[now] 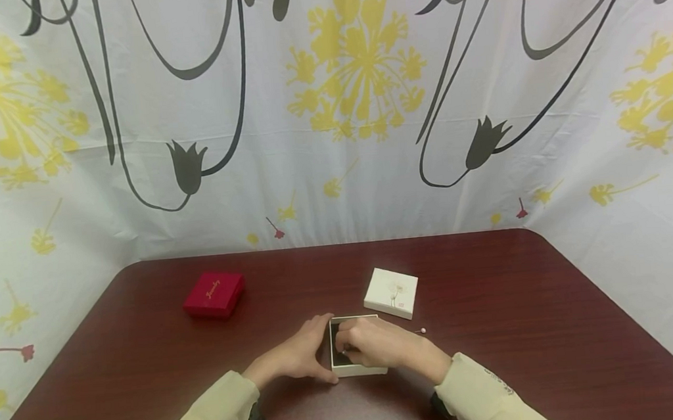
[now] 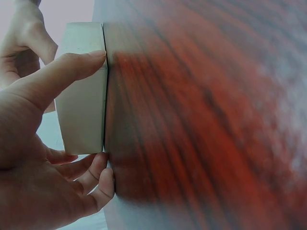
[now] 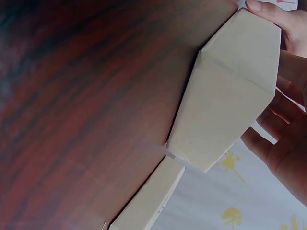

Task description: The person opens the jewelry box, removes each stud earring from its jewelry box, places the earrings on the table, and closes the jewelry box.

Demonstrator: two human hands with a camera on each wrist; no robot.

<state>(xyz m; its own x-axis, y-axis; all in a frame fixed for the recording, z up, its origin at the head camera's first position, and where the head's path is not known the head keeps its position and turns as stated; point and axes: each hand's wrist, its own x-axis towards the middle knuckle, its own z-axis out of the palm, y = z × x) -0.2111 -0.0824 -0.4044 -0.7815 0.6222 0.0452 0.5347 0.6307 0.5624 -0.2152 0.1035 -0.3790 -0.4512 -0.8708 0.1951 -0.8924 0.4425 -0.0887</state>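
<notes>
An uncovered white box [image 1: 359, 370] with a dark inside stands near the table's front. My left hand [image 1: 297, 351] holds its left side, thumb [image 2: 72, 67] against the near wall and fingers round the far left corner. Over the box bends my right hand [image 1: 373, 342], its curled fingers dipping inside. At its fingertips shows a small pale bead-like thing [image 1: 344, 352], mostly hidden by the hand. A small pin with a pearl-like head [image 1: 423, 330] lies on the table just right of my right wrist.
Behind the box to the right lies a white lid [image 1: 392, 292] with a flower print. A red jewelry box [image 1: 214, 295] sits at the back left. The dark wood table [image 1: 294, 279] meets a patterned curtain [image 1: 335, 190] at its far edge.
</notes>
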